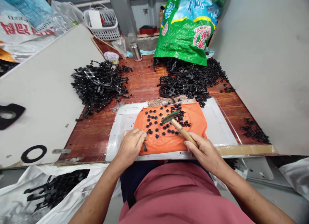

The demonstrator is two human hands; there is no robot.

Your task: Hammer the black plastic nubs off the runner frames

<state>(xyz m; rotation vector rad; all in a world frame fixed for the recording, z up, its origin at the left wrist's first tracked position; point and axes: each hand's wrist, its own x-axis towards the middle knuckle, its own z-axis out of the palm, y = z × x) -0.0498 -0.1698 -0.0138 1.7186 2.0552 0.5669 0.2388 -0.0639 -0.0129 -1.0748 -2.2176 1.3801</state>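
My right hand [201, 150] is closed round the wooden handle of a small hammer [180, 128]. Its greenish head hangs over several small black round plastic pieces [156, 130] scattered on an orange cloth [154, 148]. At the left part of the cloth, my left hand [132, 141] pinches a thin black plastic strip [145, 147] with knobbed ends. Part of that strip is hidden by the fingers. Under the cloth lies a white sheet [218, 127] on the reddish wooden table.
Heaps of black plastic parts lie at the back left [98, 83] and back right [185, 82], with a smaller pile [256, 132] at right. A green sack [185, 40], a steel flask [136, 51] and a white basket [106, 32] stand behind. A bag of black parts [58, 188] is below left.
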